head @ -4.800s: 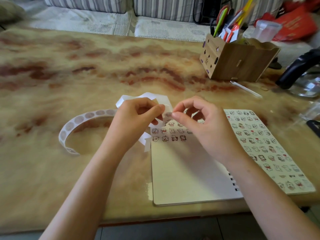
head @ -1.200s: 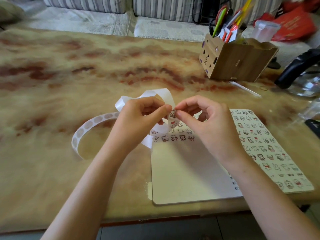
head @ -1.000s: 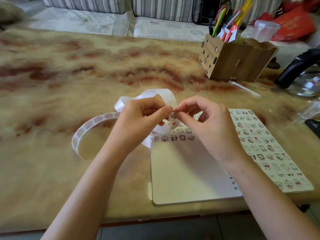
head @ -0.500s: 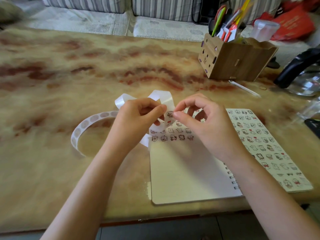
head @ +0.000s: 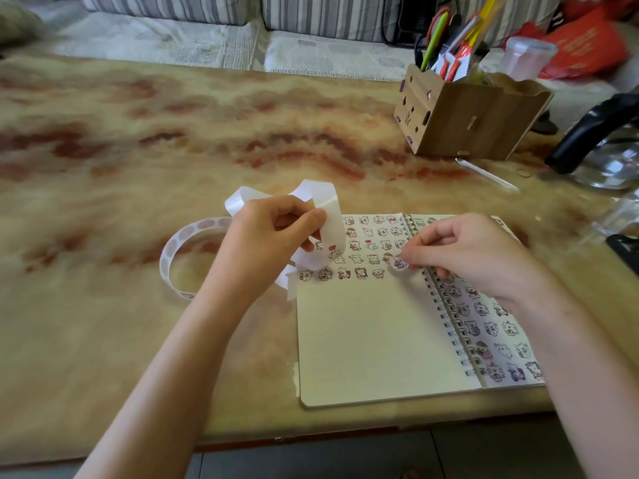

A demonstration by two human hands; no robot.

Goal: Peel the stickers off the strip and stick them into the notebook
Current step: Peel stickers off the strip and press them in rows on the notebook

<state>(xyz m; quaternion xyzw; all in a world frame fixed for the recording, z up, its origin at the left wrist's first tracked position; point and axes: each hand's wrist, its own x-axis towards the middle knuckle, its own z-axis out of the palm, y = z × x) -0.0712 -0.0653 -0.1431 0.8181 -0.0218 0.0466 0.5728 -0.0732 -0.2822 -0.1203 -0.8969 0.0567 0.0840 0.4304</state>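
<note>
Head camera looks down on a marbled tan table [head: 138, 160], and I use the open spiral notebook [head: 380, 340] near the front edge as my landmark. I see the left hand [head: 273, 236] just off the notebook's upper left corner, thumb and fingers pinched on a white sticker strip [head: 325, 209]. That strip loops up behind the hand, hangs down over the notebook's top left corner with a small heart sticker showing, and trails away to the left of the notebook in a wide curl resting on the table. The right hand [head: 473, 254] sits over the spiral binding near the notebook's top, fingertips pressed together on a small round sticker [head: 400, 263] at the right end of the lowest sticker row on the left page. I count four rows of little cartoon stickers across that page's top; the rest is blank cream paper. The right page is covered in stickers. Beyond the notebook, to the upper right, stands a wooden pen holder [head: 473, 122] with pens and scissors.
</note>
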